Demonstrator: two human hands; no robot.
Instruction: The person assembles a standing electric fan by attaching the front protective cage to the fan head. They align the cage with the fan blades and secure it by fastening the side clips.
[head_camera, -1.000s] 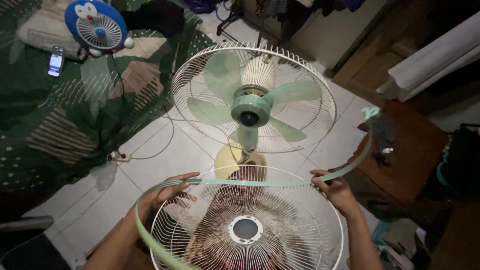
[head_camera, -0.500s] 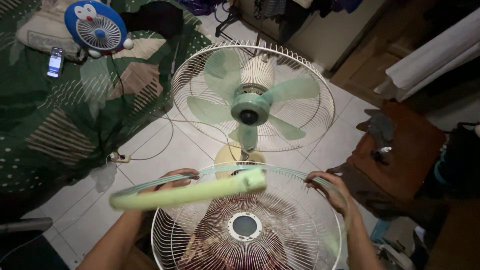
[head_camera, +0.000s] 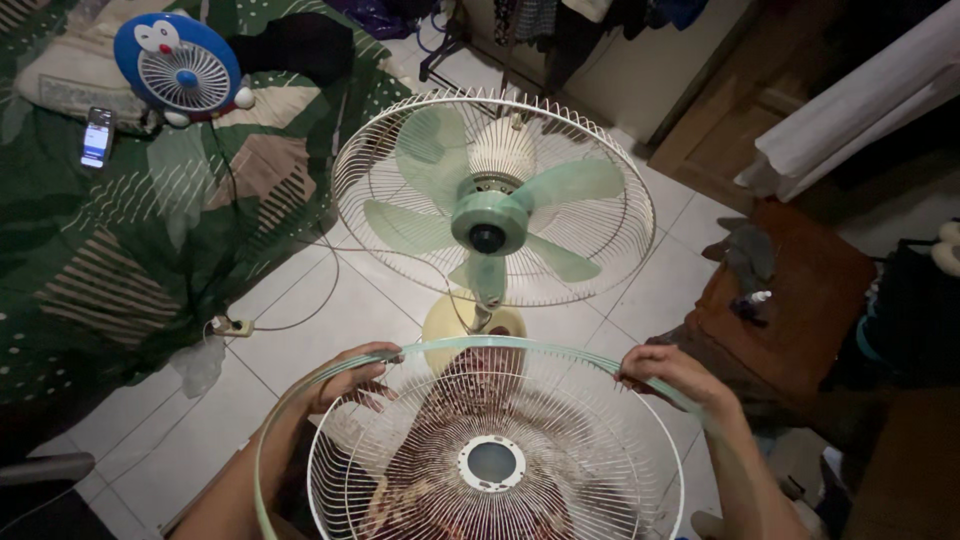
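The left hand (head_camera: 345, 378) grips the pale green rim band (head_camera: 300, 395) at the lower left of the frame, fingers curled over it where it meets the upper-left edge of the loose front fan grille (head_camera: 495, 460). The grille fills the lower centre, tilted toward the camera, its round hub opening in the middle. The right hand (head_camera: 672, 372) closes on the band at the grille's upper-right edge. Judged from this grip, seating the band well calls for keeping it level with the wire rim and pressing evenly from both sides. Beyond, in the centre, stands the pedestal fan (head_camera: 492, 205) with green blades and rear guard. A small blue fan (head_camera: 177, 66) and a phone (head_camera: 97, 137) lie upper left; a power cord (head_camera: 300, 310) crosses the tiled floor (head_camera: 330, 310); a brown wooden stool (head_camera: 800, 290) sits right.
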